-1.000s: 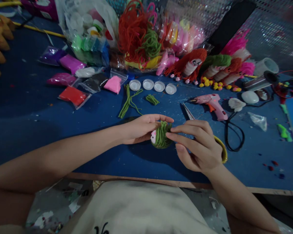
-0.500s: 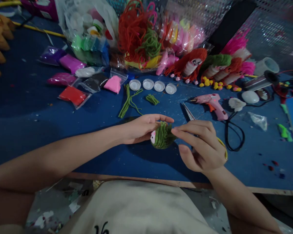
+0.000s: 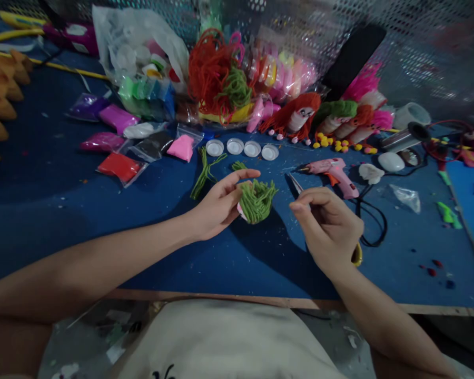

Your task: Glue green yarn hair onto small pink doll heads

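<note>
My left hand (image 3: 217,208) is closed around a small doll head with green yarn hair (image 3: 258,202), held above the blue table. A pink-and-white bit of the doll shows at its lower left; the rest is under the yarn and my fingers. To the right, apart from the doll, my right hand (image 3: 327,226) has thumb and forefinger pinched together; whether anything is between them is too small to see. Scissors (image 3: 295,184) lie beneath it, blade tips and part of a yellow handle showing. Behind my left hand lie green yarn strands (image 3: 202,176) and a short yarn bundle (image 3: 238,166).
Several white caps (image 3: 235,146) stand in a row behind the yarn. A pink glue gun (image 3: 334,173) with a black cord lies to the right. Finished yarn-haired dolls (image 3: 302,118) stand at the back. Bags of coloured clay (image 3: 120,167) lie at left, near a plastic bag (image 3: 142,47).
My right hand has drawn away from the green yarn, its fingers closing into a pinch. My left hand has tilted the doll, so its face is mostly turned out of sight.
</note>
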Demonstrator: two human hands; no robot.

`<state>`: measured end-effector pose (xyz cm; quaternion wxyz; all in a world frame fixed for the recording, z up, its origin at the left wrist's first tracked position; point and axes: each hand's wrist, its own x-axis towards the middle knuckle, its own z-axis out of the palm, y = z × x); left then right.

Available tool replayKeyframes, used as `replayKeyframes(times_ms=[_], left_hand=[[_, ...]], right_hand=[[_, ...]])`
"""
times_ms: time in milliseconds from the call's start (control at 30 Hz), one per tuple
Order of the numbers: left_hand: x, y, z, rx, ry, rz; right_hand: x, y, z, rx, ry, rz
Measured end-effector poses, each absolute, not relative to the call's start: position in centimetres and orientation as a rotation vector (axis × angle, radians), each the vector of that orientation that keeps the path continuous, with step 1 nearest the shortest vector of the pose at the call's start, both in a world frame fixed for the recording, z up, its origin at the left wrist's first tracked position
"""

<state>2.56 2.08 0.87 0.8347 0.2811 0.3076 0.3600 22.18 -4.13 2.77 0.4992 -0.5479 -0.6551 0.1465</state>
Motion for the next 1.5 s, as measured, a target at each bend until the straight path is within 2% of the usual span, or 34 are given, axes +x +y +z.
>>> replayKeyframes(times_ms=[100, 300, 500, 700, 933, 1167, 1500], left_hand=[[2.7, 1.8, 0.9, 0.597, 0.699, 0.835], [3.2, 1.4, 1.2, 0.573, 0.729, 0.936], [3.1, 1.3, 0.9, 0.601, 0.679, 0.933], [3.2, 1.4, 0.8, 0.617, 0.685, 0.903], [3.1, 1.3, 0.3, 0.836, 0.863, 1.108], [2.4, 0.1, 0.2, 1.321, 0.958, 1.196], [2.4, -0.3, 0.1, 1.387, 0.907, 1.072]], right_hand=[[22.1, -4.1, 2.7, -1.414, -1.577, 0.498], [21.2, -4.2, 1.9, -1.241, -1.801, 0.622], [21.2, -3.5, 1.5, -1.202, -1.737, 0.765], [21.4, -2.9, 1.1, -1.194, -1.325, 1.195], [20.6, -3.1, 1.1, -1.21, -0.956, 1.449], [20.1, -3.5, 0.8, -1.201, -0.961, 1.351], [20.4, -3.5, 0.9, -1.148, -1.04, 1.271]])
